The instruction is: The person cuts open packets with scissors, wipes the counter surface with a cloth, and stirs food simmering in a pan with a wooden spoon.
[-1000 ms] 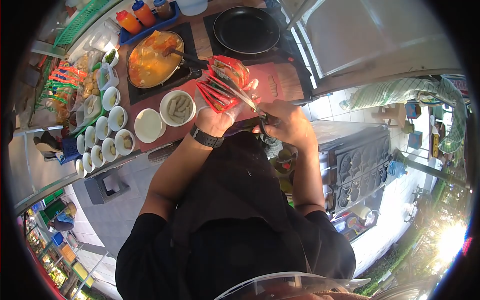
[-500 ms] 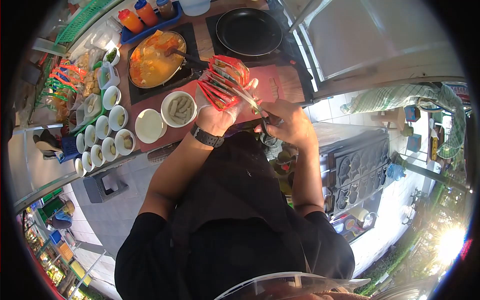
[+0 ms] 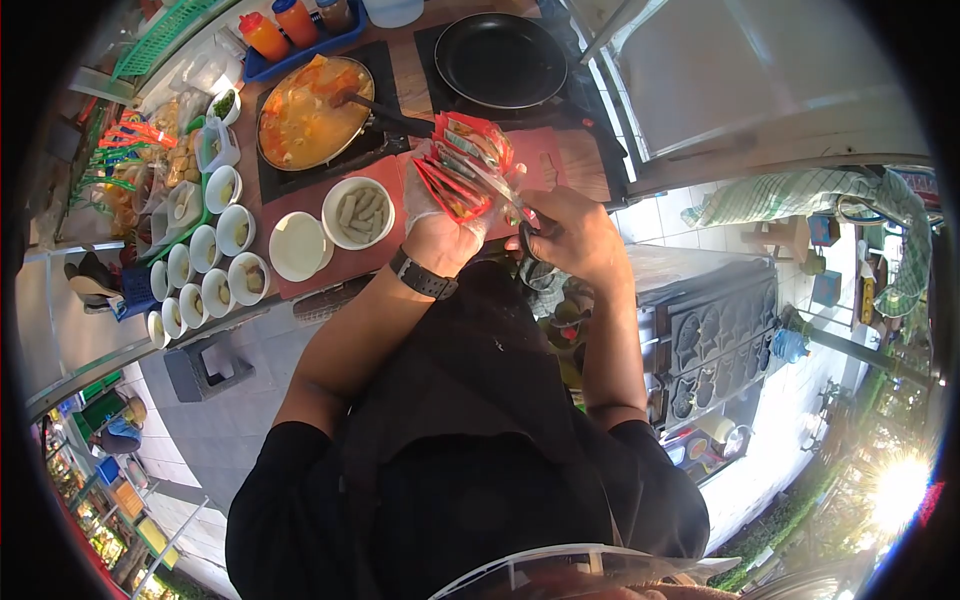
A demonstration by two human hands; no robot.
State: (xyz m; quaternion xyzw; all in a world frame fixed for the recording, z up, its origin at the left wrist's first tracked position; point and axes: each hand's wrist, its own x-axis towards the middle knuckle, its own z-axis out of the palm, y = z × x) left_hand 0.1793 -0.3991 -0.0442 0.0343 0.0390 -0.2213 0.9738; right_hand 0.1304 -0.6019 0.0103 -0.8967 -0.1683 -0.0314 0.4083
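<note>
At twelve o'clock from the apron (image 3: 480, 370), the left hand's (image 3: 447, 232) fingers clasp fanned red sachets (image 3: 462, 172), apparently steadying them for the scissors (image 3: 504, 191), whose handles the right hand's (image 3: 582, 236) fingers grip at about four o'clock.

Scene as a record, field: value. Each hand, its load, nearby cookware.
left hand: holds bunched flat, shiny red packets
right hand: holds scissors with silver metal blades
blades: lie over the packets; cut or not, cannot tell
filled pan: round, light-rimmed pan with orange-yellow food
other pan: round black frying pan, empty
bowl: round white bowl of greyish finger-shaped pieces, beside the left forearm
</note>
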